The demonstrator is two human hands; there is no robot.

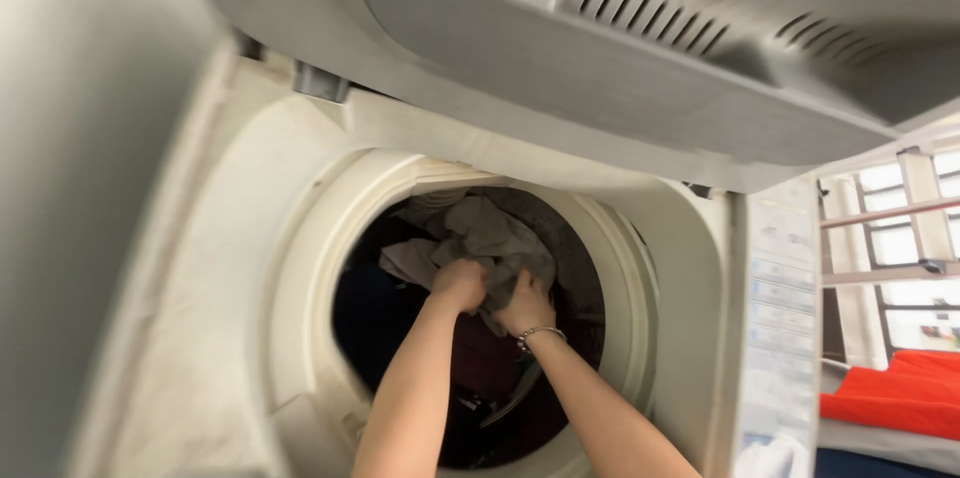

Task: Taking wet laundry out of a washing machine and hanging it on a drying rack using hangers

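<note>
Both my arms reach down into the drum of a top-loading washing machine [300,268]. My left hand [458,284] and my right hand [527,304] are closed side by side on a grey-beige garment [490,236] bunched in the drum. A thin bracelet sits on my right wrist. Dark clothes [480,358] lie beneath the garment, deeper in the drum.
The machine's grey lid [620,48] stands raised above the opening. A control panel strip [780,308] runs along the machine's right side. To the right are a window with a metal rack [900,238] and an orange-red cloth [890,393]. A grey wall is on the left.
</note>
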